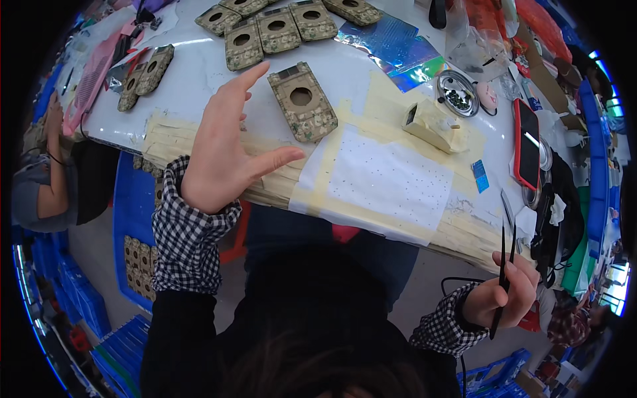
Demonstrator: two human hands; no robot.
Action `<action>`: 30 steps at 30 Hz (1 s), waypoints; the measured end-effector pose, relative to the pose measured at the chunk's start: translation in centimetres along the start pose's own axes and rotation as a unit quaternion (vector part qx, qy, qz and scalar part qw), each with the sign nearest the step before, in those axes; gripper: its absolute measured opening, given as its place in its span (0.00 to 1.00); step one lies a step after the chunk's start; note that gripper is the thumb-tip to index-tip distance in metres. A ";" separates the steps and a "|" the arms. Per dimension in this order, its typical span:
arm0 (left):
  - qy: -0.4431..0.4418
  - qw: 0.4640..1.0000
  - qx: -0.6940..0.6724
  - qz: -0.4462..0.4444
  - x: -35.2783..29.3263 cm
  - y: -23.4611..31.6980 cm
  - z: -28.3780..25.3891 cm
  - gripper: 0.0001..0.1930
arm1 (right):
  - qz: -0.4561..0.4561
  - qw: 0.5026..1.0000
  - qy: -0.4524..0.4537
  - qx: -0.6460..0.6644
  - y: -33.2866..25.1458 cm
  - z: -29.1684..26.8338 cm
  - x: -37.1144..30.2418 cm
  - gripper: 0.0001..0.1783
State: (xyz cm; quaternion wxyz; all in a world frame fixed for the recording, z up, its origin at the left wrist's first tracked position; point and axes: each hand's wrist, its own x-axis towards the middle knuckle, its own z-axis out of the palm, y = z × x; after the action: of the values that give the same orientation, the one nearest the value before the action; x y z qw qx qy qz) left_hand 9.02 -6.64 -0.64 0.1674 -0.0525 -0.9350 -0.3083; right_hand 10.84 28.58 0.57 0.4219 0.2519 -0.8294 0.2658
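Head view: left hand [222, 149] hovering over table edge [199, 142], fingers [249, 79] spreading apart, gripping nothing. Camouflage phone case [303, 101] lying flat on white tabletop just right of fingertips, above thumb, not touching. Right hand [507, 298] sitting low, off table's near edge, fingers closing around black tweezers [502, 278], tips pointing up. White dotted sheet [388, 179] lying taped between hands. More camouflage cases [275, 26] lining far side of table.

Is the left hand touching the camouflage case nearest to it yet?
Apart. In the head view, white table shows between the open left hand and the camouflage case; neither fingertip nor thumb reaches it.
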 end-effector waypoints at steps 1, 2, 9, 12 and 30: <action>-0.008 1.000 0.014 0.014 0.4 -0.4 0.5 0.47 | -0.005 1.000 0.013 0.009 0.0 0.0 -0.1 0.33; -0.015 0.999 0.027 0.027 0.7 -0.7 0.9 0.49 | -0.011 0.999 0.025 0.018 0.0 0.0 -0.2 0.35; -0.033 0.999 -0.019 0.036 2.6 -1.3 2.1 0.52 | -0.069 0.993 -0.024 0.095 0.1 0.0 -0.5 0.39; 0.000 0.998 -0.050 0.042 2.6 -1.5 2.1 0.52 | -0.025 0.997 -0.052 0.051 -1.1 0.1 -0.2 0.35; -0.089 0.847 -0.444 0.278 6.0 6.0 2.1 0.66 | 0.246 0.776 -0.121 0.567 -4.1 5.7 7.1 0.19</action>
State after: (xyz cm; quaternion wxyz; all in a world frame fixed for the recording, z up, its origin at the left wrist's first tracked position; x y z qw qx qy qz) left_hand 4.02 -0.57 3.25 0.1210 -0.4062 -0.6557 -0.6249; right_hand 6.60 20.44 4.57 0.0186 0.2635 -0.6064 0.7500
